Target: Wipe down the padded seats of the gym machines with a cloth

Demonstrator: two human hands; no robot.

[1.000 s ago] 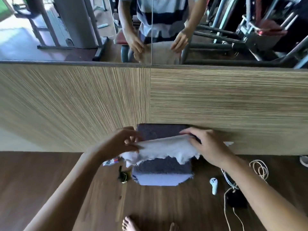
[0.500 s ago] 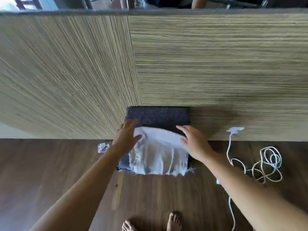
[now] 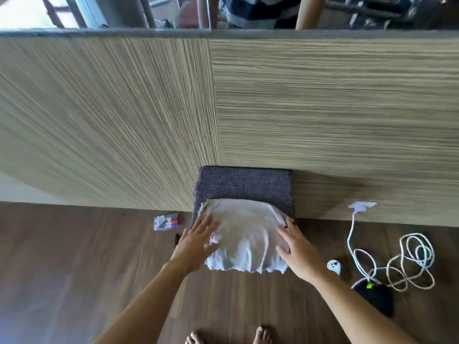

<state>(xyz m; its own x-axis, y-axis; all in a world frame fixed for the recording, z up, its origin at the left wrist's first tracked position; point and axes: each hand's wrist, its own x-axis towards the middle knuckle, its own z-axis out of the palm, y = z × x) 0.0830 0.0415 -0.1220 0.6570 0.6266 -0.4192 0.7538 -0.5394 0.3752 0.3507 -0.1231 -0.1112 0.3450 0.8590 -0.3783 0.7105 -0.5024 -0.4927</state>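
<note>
Two flat palms pressed on white cloth [image 3: 244, 234] spread over dark pad [image 3: 243, 184]: left hand [image 3: 196, 244], right hand [image 3: 299, 252], fingers straight, nothing grasped.

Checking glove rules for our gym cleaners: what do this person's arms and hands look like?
The left forearm and right forearm are bare, no sleeve in view. The left hand and right hand wear no gloves; no watch, bracelet or ring shows, though the picture is slightly blurred.

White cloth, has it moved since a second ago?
Yes. The white cloth went from held bunched above the grey pad down onto its near half, spread flat.
</note>
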